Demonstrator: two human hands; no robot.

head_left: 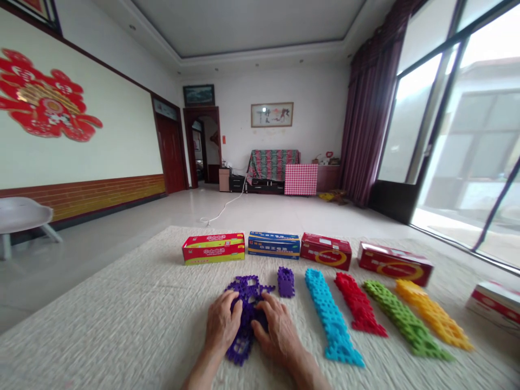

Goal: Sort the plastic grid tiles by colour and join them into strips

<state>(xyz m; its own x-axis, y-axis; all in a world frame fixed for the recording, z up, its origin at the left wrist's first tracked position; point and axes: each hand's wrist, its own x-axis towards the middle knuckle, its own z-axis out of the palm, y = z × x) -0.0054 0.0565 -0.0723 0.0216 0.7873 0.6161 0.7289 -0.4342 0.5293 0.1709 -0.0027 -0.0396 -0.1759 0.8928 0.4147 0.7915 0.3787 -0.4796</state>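
Observation:
My left hand point(222, 322) and my right hand point(276, 330) both grip a purple strip of interlocking plastic pieces point(247, 290), their fingers curled over it. Beside it stands a small purple plastic block point(286, 282), not touching either hand. To the right lie a blue strip point(331, 319), a red strip point(358, 304), a green strip point(406, 319) and a yellow strip point(433, 314). Beyond them is a row of cardboard boxes, including a red-and-yellow box point(213, 249), a blue box point(274, 245) and a red box point(326, 251).
Everything lies on a cream woven mat point(101, 325) on a tiled floor. Another red box point(394, 264) and a partly cut-off box point(495, 306) sit to the right. A white chair point(24, 216) stands at left, and a white cable point(227, 206) trails across the floor.

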